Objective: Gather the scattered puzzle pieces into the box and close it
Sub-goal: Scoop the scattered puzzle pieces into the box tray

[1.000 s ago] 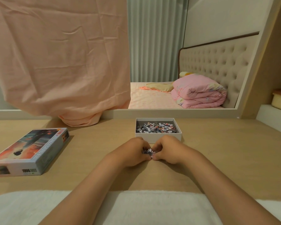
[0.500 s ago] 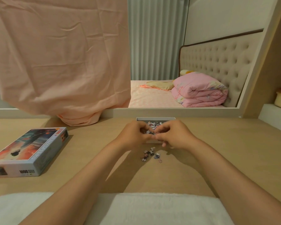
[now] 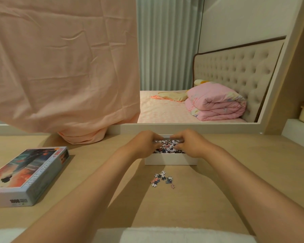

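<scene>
A white puzzle box point(image 3: 170, 160) stands open on the wooden desk, holding a heap of small puzzle pieces point(image 3: 168, 146). Both my hands hover over it, side by side. My left hand point(image 3: 144, 144) covers the box's left part and my right hand point(image 3: 189, 143) its right part. Their fingers are loosely bent above the heap, with a gap between the hands, and I see no piece pinched. A small cluster of scattered pieces point(image 3: 162, 178) lies on the desk just in front of the box. The printed box lid point(image 3: 25, 172) lies picture-up at the left.
The desk point(image 3: 244, 172) is light wood. A pink cloth point(image 3: 63, 67) hangs over a mirror at the back left, its end bunched on the desk. A white fabric point(image 3: 165, 235) runs along the near edge. A raised shelf point(image 3: 298, 132) sits at the far right.
Both hands lifted a pinch of pieces off the desk, moved forward over the box and spread apart above the heap. Several pieces stayed behind on the desk.
</scene>
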Available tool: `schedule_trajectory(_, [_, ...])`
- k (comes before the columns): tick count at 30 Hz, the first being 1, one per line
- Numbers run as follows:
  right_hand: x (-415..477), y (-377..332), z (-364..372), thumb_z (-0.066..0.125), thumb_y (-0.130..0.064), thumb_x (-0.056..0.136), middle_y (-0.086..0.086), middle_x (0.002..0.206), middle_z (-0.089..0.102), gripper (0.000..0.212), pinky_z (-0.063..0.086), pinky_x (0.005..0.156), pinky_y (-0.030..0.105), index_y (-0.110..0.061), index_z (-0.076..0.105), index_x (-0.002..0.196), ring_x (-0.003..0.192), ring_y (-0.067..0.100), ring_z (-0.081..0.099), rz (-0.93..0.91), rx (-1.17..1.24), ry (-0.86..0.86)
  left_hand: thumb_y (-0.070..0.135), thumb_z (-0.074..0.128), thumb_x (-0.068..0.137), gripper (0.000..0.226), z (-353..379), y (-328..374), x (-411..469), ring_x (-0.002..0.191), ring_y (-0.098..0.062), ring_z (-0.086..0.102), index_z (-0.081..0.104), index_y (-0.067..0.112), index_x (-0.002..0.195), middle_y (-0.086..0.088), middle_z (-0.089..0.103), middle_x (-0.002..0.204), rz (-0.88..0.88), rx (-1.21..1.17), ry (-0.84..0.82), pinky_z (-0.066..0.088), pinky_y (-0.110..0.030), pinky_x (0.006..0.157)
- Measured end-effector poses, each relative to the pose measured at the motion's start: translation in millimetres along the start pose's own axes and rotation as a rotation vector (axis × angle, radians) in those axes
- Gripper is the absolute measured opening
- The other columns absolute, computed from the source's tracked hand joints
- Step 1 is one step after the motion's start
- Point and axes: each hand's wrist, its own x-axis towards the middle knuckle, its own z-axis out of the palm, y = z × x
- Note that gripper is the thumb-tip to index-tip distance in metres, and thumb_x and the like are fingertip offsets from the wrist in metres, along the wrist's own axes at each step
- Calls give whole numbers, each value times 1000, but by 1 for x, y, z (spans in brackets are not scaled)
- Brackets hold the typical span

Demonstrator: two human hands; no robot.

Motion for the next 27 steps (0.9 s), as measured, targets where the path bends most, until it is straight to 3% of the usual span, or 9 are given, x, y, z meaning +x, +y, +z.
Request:
schedule_trajectory(5, [-13, -7, -1, 62, -11, 94, 0, 110, 72, 31, 39, 74, 17, -23, 71, 121, 84, 8, 59, -84, 28, 174, 18, 62, 92, 20, 2, 2, -19, 82, -8, 56, 74, 25, 106, 6, 60, 95, 85, -50, 204, 43, -23, 75])
schedule_trajectory(7, [-25, -16, 0, 63, -12, 93, -8, 99, 73, 27, 38, 66, 9, -25, 76, 112, 72, -4, 57, -140, 47, 154, 20, 64, 89, 17, 1, 3, -31, 74, -1, 54, 75, 28, 99, 14, 59, 86, 119, -50, 143, 38, -19, 68])
schedule_trajectory(9, [-40, -23, 4, 63, -16, 91, -18, 90, 71, 27, 40, 65, 11, -32, 77, 106, 68, -9, 57, -171, 20, 6, 26, 65, 85, 16, 1, 1, -45, 71, 1, 56, 74, 31, 98, 15, 65, 84, 94, -35, -13, 40, -18, 66])
schedule_trajectory(11, [-53, -26, 16, 63, -18, 90, -16, 102, 71, 29, 49, 76, 19, -32, 74, 114, 84, -4, 61, -171, -64, -193, 34, 68, 81, 21, 6, -4, -59, 72, 3, 56, 73, 32, 102, 15, 68, 91, 54, 32, -148, 42, -17, 67])
schedule_trajectory(13, [-59, -26, 29, 63, -18, 90, -3, 117, 65, 30, 51, 93, 34, -23, 69, 119, 105, 15, 61, -198, -207, -302, 39, 74, 77, 31, 12, -11, -69, 74, 4, 56, 72, 32, 108, 15, 67, 92, 31, 63, -204, 43, -15, 69])
schedule_trajectory(16, [-63, -26, 38, 60, -19, 91, 10, 114, 55, 28, 46, 94, 45, -15, 64, 118, 106, 26, 52, -238, -341, -363, 40, 75, 79, 33, 15, -14, -75, 72, 3, 54, 72, 30, 110, 16, 62, 86, 64, 49, -200, 39, -11, 67])
schedule_trajectory(22, [-64, -18, 36, 69, -20, 89, -19, 88, 56, 33, 40, 69, 15, -26, 68, 122, 84, 5, 54, -178, -171, -282, 37, 71, 85, 29, 28, -7, -71, 80, -7, 52, 74, 26, 112, 2, 65, 99, 149, 79, -143, 44, -25, 76])
schedule_trajectory(25, [-66, -10, 31, 75, -23, 84, -12, 102, 63, 40, 47, 81, 18, -26, 65, 123, 88, 4, 58, -114, -63, -272, 40, 70, 85, 32, 26, -6, -70, 80, -7, 52, 72, 27, 114, 6, 60, 94, 145, 89, -153, 44, -24, 76])
schedule_trajectory(27, [-67, -5, 27, 77, -26, 81, -11, 97, 62, 39, 46, 79, 19, -29, 63, 117, 82, 3, 56, -103, -46, -300, 44, 69, 85, 36, 22, -8, -70, 81, -8, 51, 69, 29, 117, 8, 57, 94, 128, 110, -164, 43, -24, 76])
